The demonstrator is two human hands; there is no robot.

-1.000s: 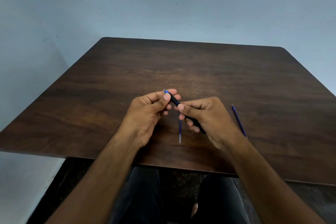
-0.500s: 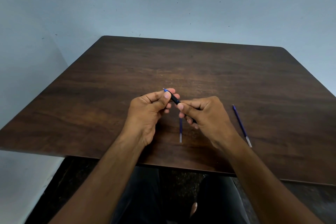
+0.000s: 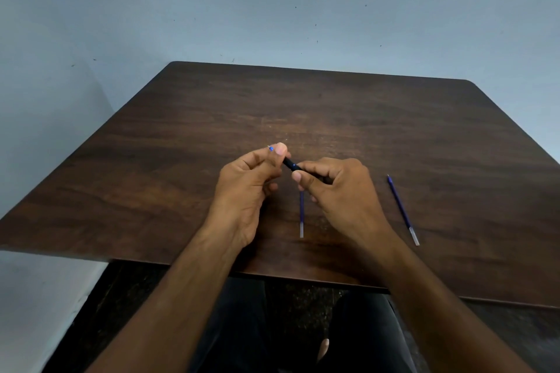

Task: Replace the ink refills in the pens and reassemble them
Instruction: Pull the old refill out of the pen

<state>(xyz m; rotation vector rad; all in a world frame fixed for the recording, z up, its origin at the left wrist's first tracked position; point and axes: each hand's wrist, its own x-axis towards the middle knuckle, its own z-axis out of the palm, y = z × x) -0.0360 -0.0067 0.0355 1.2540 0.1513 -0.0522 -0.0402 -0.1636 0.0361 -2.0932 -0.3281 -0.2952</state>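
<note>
A black pen (image 3: 291, 165) is held between both hands above the middle of the dark wooden table (image 3: 333, 118). My left hand (image 3: 248, 185) pinches its front end, where a blue tip (image 3: 270, 148) pokes out past my thumb. My right hand (image 3: 339, 191) grips the rear of the barrel, most of which is hidden in the fingers. One blue ink refill (image 3: 301, 215) lies on the table between my hands, partly covered by the right fingers. A second blue refill (image 3: 403, 210) lies to the right of my right wrist.
The table's near edge (image 3: 272, 277) runs just over my lap. A pale blue wall (image 3: 303, 9) stands behind the table and to the left.
My right hand has slid along the pen so that the barrel's rear end no longer sticks out below it. The refill on the right has come fully into sight.
</note>
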